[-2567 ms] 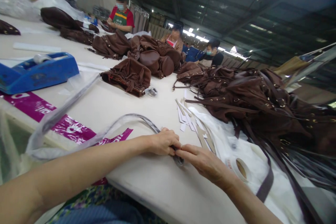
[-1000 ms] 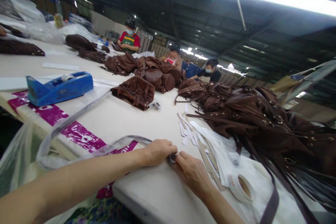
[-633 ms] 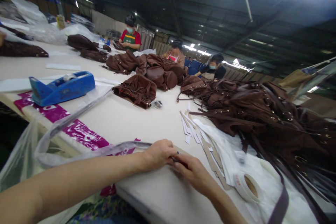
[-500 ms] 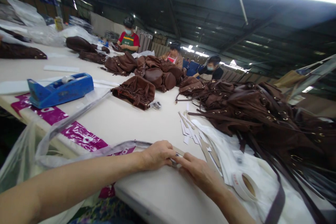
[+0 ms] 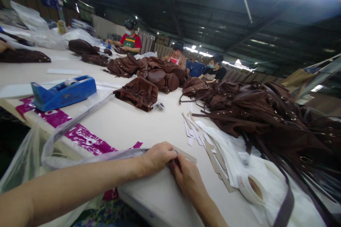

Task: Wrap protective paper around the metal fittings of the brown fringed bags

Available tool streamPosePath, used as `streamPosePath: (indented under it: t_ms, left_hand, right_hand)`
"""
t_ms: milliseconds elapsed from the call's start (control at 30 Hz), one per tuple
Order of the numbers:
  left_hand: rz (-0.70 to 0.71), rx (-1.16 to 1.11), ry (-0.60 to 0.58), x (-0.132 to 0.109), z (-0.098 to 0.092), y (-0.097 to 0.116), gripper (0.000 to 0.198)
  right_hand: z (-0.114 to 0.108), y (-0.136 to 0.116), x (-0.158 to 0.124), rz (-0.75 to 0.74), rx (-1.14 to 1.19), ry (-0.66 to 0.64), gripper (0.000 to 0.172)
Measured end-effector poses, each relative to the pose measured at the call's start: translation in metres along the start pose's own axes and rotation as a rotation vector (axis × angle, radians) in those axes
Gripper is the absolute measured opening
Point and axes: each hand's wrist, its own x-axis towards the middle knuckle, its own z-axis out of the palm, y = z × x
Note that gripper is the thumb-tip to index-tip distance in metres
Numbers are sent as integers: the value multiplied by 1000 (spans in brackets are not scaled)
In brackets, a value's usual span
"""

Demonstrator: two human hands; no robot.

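My left hand [image 5: 160,158] is closed near the table's front edge on a long, limp, greyish strip [image 5: 114,156] that looks like translucent plastic. The strip loops left past the edge, then back up beside the tape dispenser. Pressed against the left fingers, my right hand [image 5: 188,177] is closed at the strip's end. Its fingertips are mostly hidden, and so is the exact grip. A flat grey cardboard strip [image 5: 188,155] sticks out just beyond both hands.
A blue tape dispenser [image 5: 64,92] stands at the left. Brown bags [image 5: 138,92] lie mid-table, with a large pile [image 5: 253,110] at the right. Paper and card strips [image 5: 194,133] and a white tape roll [image 5: 250,188] lie nearer. Several people sit or stand beyond.
My right hand has turned and drawn in against the left, its fingers curling under. More of the cardboard strip now shows beyond them. The view has shifted slightly.
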Motion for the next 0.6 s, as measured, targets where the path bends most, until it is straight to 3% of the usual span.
streamPosePath:
  t_ms: [100,200,267,367,467,533,600]
  left_hand:
    - [150,-43,-60,5,-7,-16,18]
    - [193,-66,-98,7,-12,-19,15]
    - [92,-45,-71,5,-13,-13,13]
    - [-129,2,4,-2,-8,-1,15]
    - [-155,-5,34,-8,-2,5,22]
    - [-110,-5,28,-10,0,1,23]
    - [-63,20,-1,-9,0,-6,19]
  right_hand:
    - [-20,22,5,-262,-72,-123,22]
    - [-25,28,9,-387,-301,-130,9]
    - [-15,20,8,-325,-336,-73,7]
    - [10,-2,5,-50,-288,61,16]
    - [22,-19,4,163,-218,116,26]
    - [17,-19,6,187,-124,75,24]
    - [3,-9,9,59,22,-38,14]
